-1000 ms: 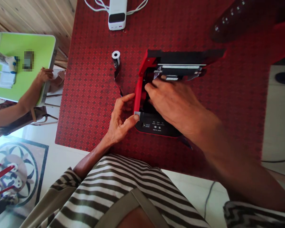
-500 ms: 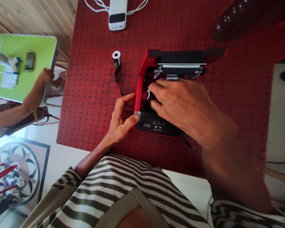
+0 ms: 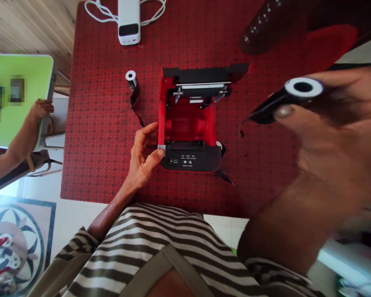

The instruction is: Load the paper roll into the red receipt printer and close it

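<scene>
R hand (image 3: 336,123) is coming nearest, R of the printer (image 3: 190,164), w/ thumb and fingers clamping on a black roll (image 3: 266,109). It's gripping by the side, prob. so the white-rimmed hole is staying uncovered. L hand (image 3: 142,161) is bracing the printer, thumb and fingers clamping lightly on its front L corner, prob. to stop it sliding on the desk (image 3: 95,173). The printer's lid (image 3: 204,75) is standing up, leaving its red bay (image 3: 185,126) within reach. A dark strip (image 3: 225,177) is poking out by its front R corner; what it's joined to is partly hidden. A 2nd roll (image 3: 131,82) is standing on end L of the printer, prob. for stability, tail trailing toward it. Beyond it, a power bank (image 3: 129,16) is lying far L w/ cables (image 3: 103,14), a bottle (image 3: 262,24) far R. A co-worker's hand (image 3: 41,108) is resting on a green table (image 3: 18,66), well L.
</scene>
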A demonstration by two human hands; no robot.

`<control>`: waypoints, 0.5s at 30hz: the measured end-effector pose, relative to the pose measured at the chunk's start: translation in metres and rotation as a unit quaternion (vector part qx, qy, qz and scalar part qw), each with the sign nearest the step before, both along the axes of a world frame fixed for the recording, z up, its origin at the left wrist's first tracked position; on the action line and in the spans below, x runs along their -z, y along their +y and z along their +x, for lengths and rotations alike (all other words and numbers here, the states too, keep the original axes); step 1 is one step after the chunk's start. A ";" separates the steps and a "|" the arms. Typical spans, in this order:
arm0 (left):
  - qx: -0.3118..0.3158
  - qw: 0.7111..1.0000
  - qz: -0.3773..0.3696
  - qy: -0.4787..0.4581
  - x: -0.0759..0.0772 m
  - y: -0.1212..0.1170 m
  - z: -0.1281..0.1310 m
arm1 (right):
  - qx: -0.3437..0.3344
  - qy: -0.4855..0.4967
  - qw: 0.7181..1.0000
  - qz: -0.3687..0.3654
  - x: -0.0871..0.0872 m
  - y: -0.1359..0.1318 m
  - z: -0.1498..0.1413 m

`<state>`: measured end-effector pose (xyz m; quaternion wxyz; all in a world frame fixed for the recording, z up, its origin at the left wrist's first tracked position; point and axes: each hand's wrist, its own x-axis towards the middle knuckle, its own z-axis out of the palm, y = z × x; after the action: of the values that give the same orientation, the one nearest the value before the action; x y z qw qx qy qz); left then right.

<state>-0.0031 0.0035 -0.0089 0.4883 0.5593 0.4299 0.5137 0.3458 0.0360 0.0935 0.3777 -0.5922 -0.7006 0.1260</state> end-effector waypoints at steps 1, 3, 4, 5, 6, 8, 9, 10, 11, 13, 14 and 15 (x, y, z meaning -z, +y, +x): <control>0.000 1.000 0.002 0.000 -0.001 0.001 0.000 | 0.051 0.093 0.994 0.037 0.017 0.006 0.005; 0.002 1.000 0.007 -0.003 -0.002 0.002 -0.001 | 0.108 0.213 0.971 0.026 0.052 0.018 0.007; 0.004 1.000 0.011 -0.005 -0.003 0.003 -0.001 | 0.130 0.229 0.965 0.010 0.069 0.023 0.004; 0.006 1.000 0.015 -0.005 -0.004 0.004 -0.002 | 0.133 0.230 0.964 -0.001 0.083 0.025 -0.001; 0.009 1.000 0.018 -0.003 -0.004 0.005 -0.002 | 0.132 0.224 0.965 -0.019 0.095 0.027 -0.007; 0.011 1.000 0.025 0.006 -0.005 0.006 -0.004 | 0.125 0.209 0.969 -0.041 0.110 0.026 -0.020; 0.010 1.000 0.028 0.010 -0.005 0.006 -0.004 | 0.120 0.202 0.971 -0.050 0.114 0.024 -0.025; 0.009 0.999 0.031 0.012 -0.005 0.007 -0.005 | 0.115 0.196 0.972 -0.056 0.115 0.023 -0.029; 0.008 0.999 0.033 0.012 -0.005 0.007 -0.005 | 0.110 0.190 0.974 -0.060 0.115 0.021 -0.032; 0.010 0.999 0.032 0.011 -0.004 0.007 -0.005 | 0.100 0.180 0.976 -0.068 0.112 0.020 -0.034; 0.013 0.999 0.032 0.009 -0.004 0.008 -0.005 | 0.095 0.174 0.977 -0.073 0.111 0.020 -0.034; 0.015 0.999 0.033 0.006 -0.004 0.008 -0.005 | 0.091 0.168 0.978 -0.080 0.110 0.021 -0.033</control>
<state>-0.0084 0.0115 -0.0051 0.4744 0.5847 0.4071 0.5171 0.3130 0.0567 -0.0164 0.4510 -0.6520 -0.5584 0.2444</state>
